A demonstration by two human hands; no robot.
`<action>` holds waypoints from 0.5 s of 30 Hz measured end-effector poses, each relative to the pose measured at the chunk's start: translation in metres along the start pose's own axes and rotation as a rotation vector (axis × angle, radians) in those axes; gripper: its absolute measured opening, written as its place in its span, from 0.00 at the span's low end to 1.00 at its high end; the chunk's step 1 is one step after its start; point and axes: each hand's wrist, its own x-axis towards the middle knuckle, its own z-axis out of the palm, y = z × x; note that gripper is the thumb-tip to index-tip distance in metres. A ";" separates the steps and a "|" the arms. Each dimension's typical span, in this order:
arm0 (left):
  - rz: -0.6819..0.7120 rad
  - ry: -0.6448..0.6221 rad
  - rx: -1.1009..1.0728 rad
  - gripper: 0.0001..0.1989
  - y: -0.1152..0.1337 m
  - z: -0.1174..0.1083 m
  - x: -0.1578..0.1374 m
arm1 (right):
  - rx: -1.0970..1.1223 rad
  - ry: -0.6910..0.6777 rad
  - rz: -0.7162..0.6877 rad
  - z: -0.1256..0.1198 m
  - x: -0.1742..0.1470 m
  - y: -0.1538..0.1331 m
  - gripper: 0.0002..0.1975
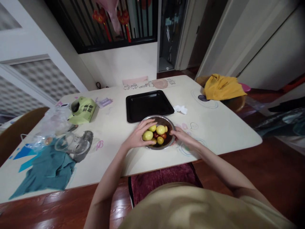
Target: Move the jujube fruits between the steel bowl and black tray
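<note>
A round metal bowl (172, 143) stands near the table's front edge. In it lie several smooth yellow-green fruits (160, 129) and smaller dark red ones (163, 136); their exact kind is unclear. My left hand (138, 135) reaches over the bowl's left rim, fingers and thumb curved around a yellow-green fruit (147, 135) on that side. At the right rim, my right hand (179, 135) grips the bowl between thumb and fingers. Just behind the bowl lies a flat black baking tray (149, 106) with nothing on it.
A crumpled white tissue (181, 109) lies right of the tray. On the left are a green tissue box (83, 109), clear plastic bags (53, 122), a clear container (78, 143) and a teal cloth (51, 168). A yellow cloth (221, 87) drapes over a chair at the right.
</note>
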 end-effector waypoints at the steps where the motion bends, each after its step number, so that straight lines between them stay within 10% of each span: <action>1: -0.005 -0.018 0.027 0.44 0.000 0.002 0.001 | -0.005 0.018 -0.005 -0.001 0.002 -0.004 0.03; 15: -0.141 0.203 0.093 0.47 -0.078 -0.013 0.063 | -0.422 0.067 -0.072 -0.018 0.108 -0.142 0.06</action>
